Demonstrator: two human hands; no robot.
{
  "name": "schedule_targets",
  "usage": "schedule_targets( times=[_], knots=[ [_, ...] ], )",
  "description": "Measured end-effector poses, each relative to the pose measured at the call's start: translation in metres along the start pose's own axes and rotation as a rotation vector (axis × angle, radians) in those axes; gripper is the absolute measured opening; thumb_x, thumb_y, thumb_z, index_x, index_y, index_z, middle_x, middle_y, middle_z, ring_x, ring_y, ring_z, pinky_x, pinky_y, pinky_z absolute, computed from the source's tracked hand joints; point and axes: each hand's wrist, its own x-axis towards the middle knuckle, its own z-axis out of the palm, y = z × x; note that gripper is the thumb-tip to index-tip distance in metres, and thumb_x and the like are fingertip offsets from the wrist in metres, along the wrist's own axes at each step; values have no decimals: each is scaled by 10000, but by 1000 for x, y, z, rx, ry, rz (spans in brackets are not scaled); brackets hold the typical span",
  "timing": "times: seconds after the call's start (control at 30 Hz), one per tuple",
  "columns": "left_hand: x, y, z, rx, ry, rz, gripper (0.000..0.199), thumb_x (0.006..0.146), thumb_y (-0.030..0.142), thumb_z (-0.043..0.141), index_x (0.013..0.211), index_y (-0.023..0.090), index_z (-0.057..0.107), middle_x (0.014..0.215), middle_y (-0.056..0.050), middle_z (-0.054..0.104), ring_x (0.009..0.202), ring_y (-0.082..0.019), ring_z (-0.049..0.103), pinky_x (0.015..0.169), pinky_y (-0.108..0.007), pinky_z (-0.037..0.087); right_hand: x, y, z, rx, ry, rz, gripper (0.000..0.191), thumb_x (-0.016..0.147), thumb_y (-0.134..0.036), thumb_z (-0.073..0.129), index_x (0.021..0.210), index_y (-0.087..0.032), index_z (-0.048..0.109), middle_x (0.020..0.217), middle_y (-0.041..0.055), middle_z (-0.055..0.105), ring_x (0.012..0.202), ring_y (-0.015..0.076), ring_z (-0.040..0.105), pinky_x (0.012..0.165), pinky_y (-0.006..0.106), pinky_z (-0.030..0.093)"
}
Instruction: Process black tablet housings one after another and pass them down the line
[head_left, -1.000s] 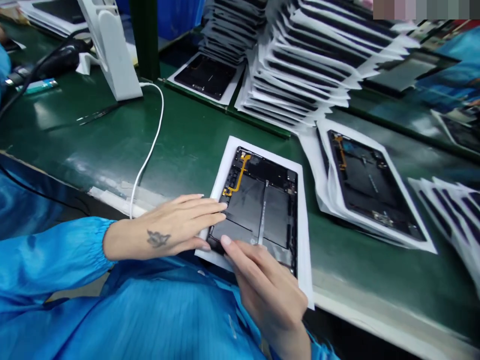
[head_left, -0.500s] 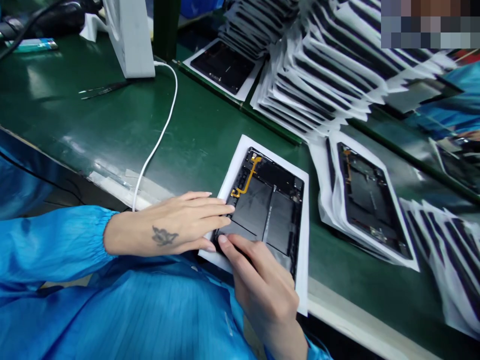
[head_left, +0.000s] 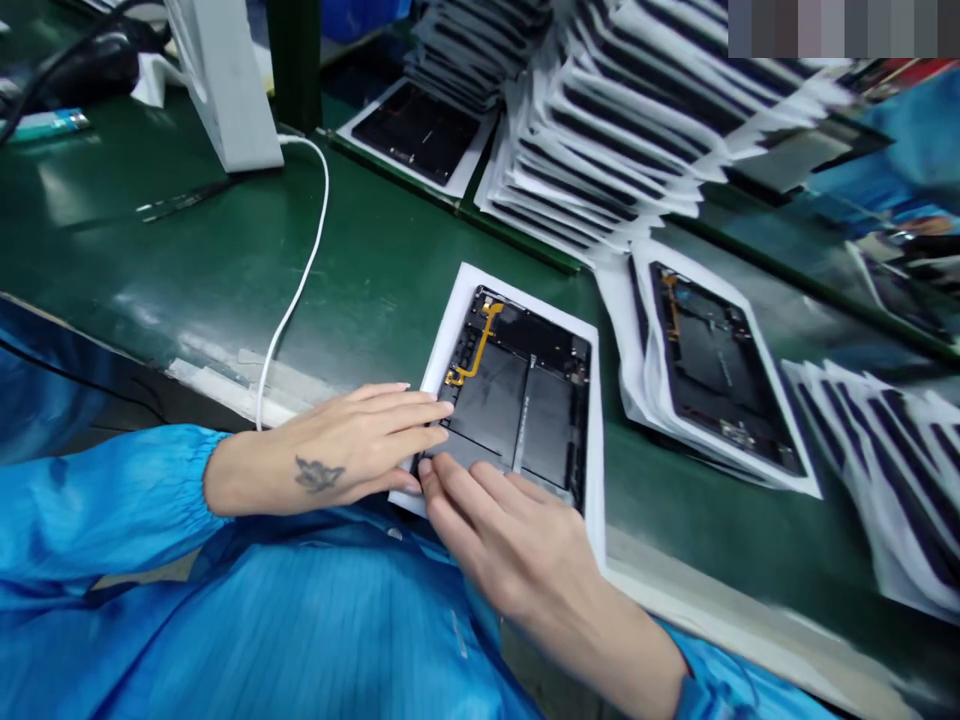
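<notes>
An opened tablet [head_left: 491, 395] with dark battery cells and an orange flex cable [head_left: 490, 340] lies on a white sheet [head_left: 592, 440] at the table's front edge. My left hand [head_left: 352, 445] rests palm down at the tablet's left side, its stretched fingers touching the rim. Across the tablet's lower part lies my right hand [head_left: 510, 530], fingers extended side by side, tips near the lower left corner. Nothing shows as held in it. The right hand hides the tablet's lower edge.
A leaning row of sheet-wrapped tablets [head_left: 592, 130] stands behind; another opened tablet [head_left: 727, 365] lies to the right, beside more wrapped ones [head_left: 877, 470]. Tweezers [head_left: 184, 200], a white stand [head_left: 232, 90] and its white cable [head_left: 307, 260] are at left. A blue sleeve [head_left: 892, 160] shows at far right.
My right hand has flattened from a curled, pinched pose and spread over the tablet's lower part. My left hand stays at the rim. The whole view has shifted slightly.
</notes>
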Motion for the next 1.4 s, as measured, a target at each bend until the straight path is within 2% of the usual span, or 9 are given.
schedule_targets(
  times=[0.3,0.43,0.5,0.6,0.73,0.9,1.03,1.13,1.4],
  knots=[
    [0,-2,1,29,24,20,356,1064,307,477,1331,95,579,1442,-168,599,1366,-260,565,1175,-440,453,-2,-1,9,24,8,49,347,1040,-117,395,863,-172,689,863,53,705,697,162,526,559,315,362],
    [-8,-1,-1,114,10,8,438,1071,347,454,1411,77,516,1505,-180,535,1412,-279,513,1168,-458,460,-12,3,14,71,132,97,317,1035,-89,392,1036,-120,708,939,86,741,721,155,584,597,291,433],
    [-15,1,-4,153,20,-32,455,1074,342,447,1450,89,486,1516,-178,523,1420,-283,502,1164,-463,464,-23,-1,11,76,240,201,280,1004,-78,474,1175,-123,690,978,97,745,756,167,616,641,298,467],
    [-25,3,-6,167,68,-65,396,1069,253,451,1430,104,517,1459,-163,580,1365,-279,554,1124,-451,503,-39,-15,3,150,464,474,477,928,-83,640,1391,-196,606,819,27,698,652,151,586,615,289,457],
    [-27,6,-3,194,163,28,300,1033,109,464,1290,86,619,1326,-150,675,1239,-262,646,1015,-397,574,-46,-28,-3,595,675,790,295,1028,-290,550,1281,-279,702,720,0,615,610,144,554,562,276,441],
    [-18,9,2,277,204,186,280,1017,52,447,1204,37,654,1220,-165,726,1156,-270,697,956,-393,611,-50,-34,12,780,545,620,531,1049,-557,364,1102,-208,762,827,69,658,768,198,613,662,351,494],
    [-16,9,4,293,209,211,282,1028,66,427,1187,19,656,1229,-175,725,1165,-280,700,974,-407,617,-55,-42,30,580,526,416,315,1014,-262,580,1298,-146,653,880,81,698,835,211,655,716,361,536],
    [-17,9,6,290,218,199,278,1020,51,434,1187,19,655,1254,-176,715,1186,-278,693,1005,-404,608,-55,-46,40,399,464,373,524,908,-26,661,1411,-150,574,948,81,729,909,217,663,789,376,551],
    [-17,16,8,286,218,129,327,1014,26,403,1208,30,667,1262,-159,716,1172,-278,699,962,-384,622,-68,-52,50,258,538,437,625,881,30,658,1462,-172,549,949,76,746,880,219,659,797,410,547]
  ],
)
